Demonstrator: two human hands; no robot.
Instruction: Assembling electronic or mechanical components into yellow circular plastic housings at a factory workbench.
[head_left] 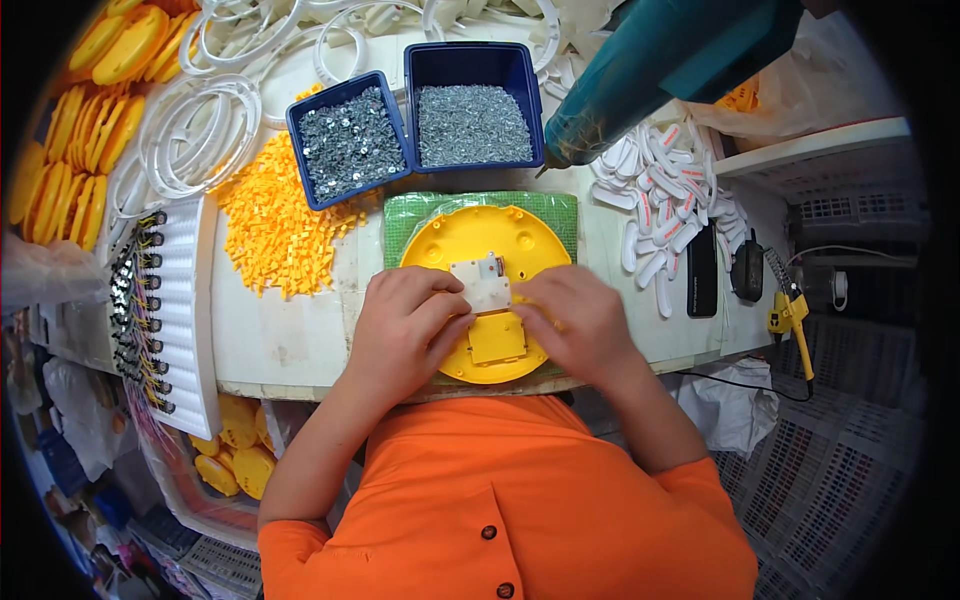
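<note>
A round yellow plastic housing [430, 246] lies open side up on a green pad [563, 212] in front of me. A white plastic box [483, 287], probably a small movement unit, sits in its middle. Below that box is a rectangular yellow compartment cover [497, 338]. The curled fingers of my left hand [408, 318] grip the box's left edge, with the thumb over the housing. At the box's right side, my right hand [580, 315] has thumb and fingers drawn together; whatever is between them is hidden.
Two blue bins [408, 120] of small metal parts stand behind the pad. A teal power screwdriver [620, 80] hangs at upper right. Small yellow pieces [275, 225] and white rings [190, 135] lie left; white curved parts [660, 190] and a yellow-handled soldering iron [797, 325] are right.
</note>
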